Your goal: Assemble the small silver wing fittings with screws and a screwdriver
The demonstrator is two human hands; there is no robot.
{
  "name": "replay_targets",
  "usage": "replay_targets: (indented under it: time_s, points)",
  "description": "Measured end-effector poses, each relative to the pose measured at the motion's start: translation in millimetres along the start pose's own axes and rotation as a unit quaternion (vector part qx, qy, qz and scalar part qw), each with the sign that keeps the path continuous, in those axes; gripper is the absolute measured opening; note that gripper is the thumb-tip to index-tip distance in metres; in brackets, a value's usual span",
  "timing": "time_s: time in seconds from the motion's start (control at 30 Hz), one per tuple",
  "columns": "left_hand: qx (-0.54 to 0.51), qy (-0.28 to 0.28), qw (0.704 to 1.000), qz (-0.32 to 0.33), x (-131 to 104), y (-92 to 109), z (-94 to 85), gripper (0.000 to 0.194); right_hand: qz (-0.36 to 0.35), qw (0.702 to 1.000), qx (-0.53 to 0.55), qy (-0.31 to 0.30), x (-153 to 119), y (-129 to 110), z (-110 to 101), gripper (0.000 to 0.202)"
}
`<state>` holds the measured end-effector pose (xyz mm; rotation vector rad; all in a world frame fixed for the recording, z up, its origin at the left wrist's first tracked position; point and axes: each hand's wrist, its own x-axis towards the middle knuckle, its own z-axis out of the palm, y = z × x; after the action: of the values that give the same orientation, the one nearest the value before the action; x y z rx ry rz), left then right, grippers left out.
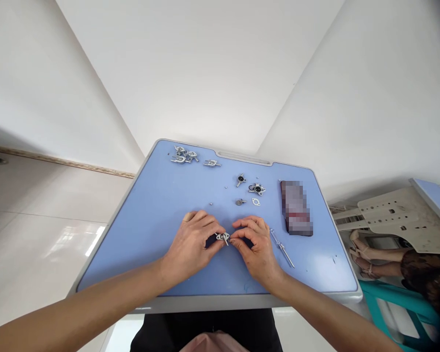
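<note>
Near the front middle of the blue desk, my left hand [196, 237] pinches a small silver metal part [223, 237] between thumb and index finger. My right hand [254, 244] meets its right side, thumb and index finger pressed together there; anything tiny between them is too small to name. Beyond my hands lie two metal pieces with black round centres [241, 179] [257, 188], a small metal piece [240, 201] and a flat oval plate [255, 201]. A screwdriver with a clear handle [283, 249] rests right of my right hand.
Several silver metal assemblies [183, 155] sit at the desk's back left, with a single one [212, 163] beside them. A dark rectangular object, blurred out [297, 208], lies at the right. Beyond the desk [150, 205], a person's feet [366, 256] and a teal stool [399, 305] show.
</note>
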<state>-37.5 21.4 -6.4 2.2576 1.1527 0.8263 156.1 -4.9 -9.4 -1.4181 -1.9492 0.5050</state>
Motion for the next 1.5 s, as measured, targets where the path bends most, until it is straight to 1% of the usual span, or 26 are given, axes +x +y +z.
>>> replay_targets:
  time_s: [0.37, 0.53, 0.7, 0.83, 0.93, 1.2, 1.27, 1.33, 1.43, 1.5]
  points:
    - [-0.019, -0.011, 1.000, -0.012, -1, 1, -2.1, 0.010, -0.003, 1.000, -0.016, -0.018, 2, -1, -1, 0.011]
    - [-0.027, -0.012, 1.000, -0.008, -1, 0, -2.6, 0.012, -0.012, 1.000, -0.022, -0.018, 2, -1, 0, 0.012]
    - [-0.027, -0.013, 1.000, -0.002, -1, -2, -2.1, 0.014, -0.006, 1.000, -0.007, -0.010, 2, -1, -1, 0.012]
    - [-0.031, -0.014, 0.999, -0.004, -1, -2, -2.2, 0.013, -0.005, 1.000, 0.021, 0.008, 2, -1, -2, 0.012]
    - [-0.031, -0.012, 0.999, -0.007, -1, -2, -2.2, 0.013, -0.011, 1.000, 0.026, 0.008, 3, -1, -1, 0.013]
    - [-0.035, -0.025, 0.999, -0.008, 1, -3, -3.1, 0.010, -0.025, 1.000, -0.009, -0.007, 7, -5, -1, 0.015]
    - [-0.035, -0.028, 0.999, -0.007, 1, -3, -3.4, 0.010, -0.045, 0.998, -0.035, -0.008, 8, -7, -3, 0.016]
    - [-0.033, -0.028, 0.999, -0.006, 1, -3, -3.4, 0.010, -0.090, 0.992, -0.087, 0.003, 9, -9, -5, 0.018]
    - [-0.030, -0.028, 0.999, -0.005, 1, -4, -3.6, 0.012, -0.179, 0.965, -0.192, 0.013, 9, -14, -8, 0.022]
    - [-0.030, -0.029, 0.999, -0.005, 1, -4, -4.1, 0.013, -0.208, 0.949, -0.237, 0.004, 8, -17, -11, 0.022]
